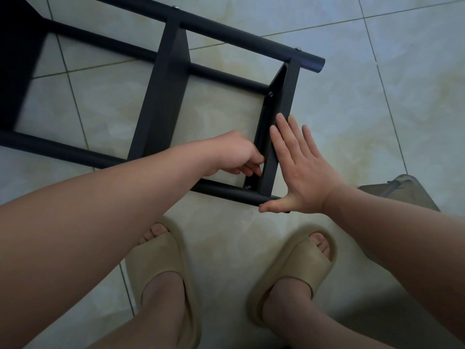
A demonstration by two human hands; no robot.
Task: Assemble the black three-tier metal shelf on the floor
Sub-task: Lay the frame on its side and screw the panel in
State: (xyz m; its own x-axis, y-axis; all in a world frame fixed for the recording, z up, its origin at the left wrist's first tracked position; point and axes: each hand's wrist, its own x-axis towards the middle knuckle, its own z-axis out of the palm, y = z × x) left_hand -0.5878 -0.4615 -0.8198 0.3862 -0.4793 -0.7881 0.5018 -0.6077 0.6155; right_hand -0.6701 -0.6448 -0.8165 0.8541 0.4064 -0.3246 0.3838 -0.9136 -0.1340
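Note:
The black metal shelf [163,96] lies on its side on the tiled floor, its round poles running from upper left to lower right. Flat shelf panels cross between the poles, held by screws such as the one at the near corner [248,187]. My left hand [234,154] reaches inside the frame, its fingers curled against the inner face of the end panel [286,96]. My right hand [299,170] lies flat and open against the outer face of that panel, with its thumb on the near pole's end [241,193].
My two feet in beige slides [163,278] [299,268] stand just below the shelf. A grey translucent container [402,190] sits at the right edge behind my right forearm. Pale tiles spread to the upper right.

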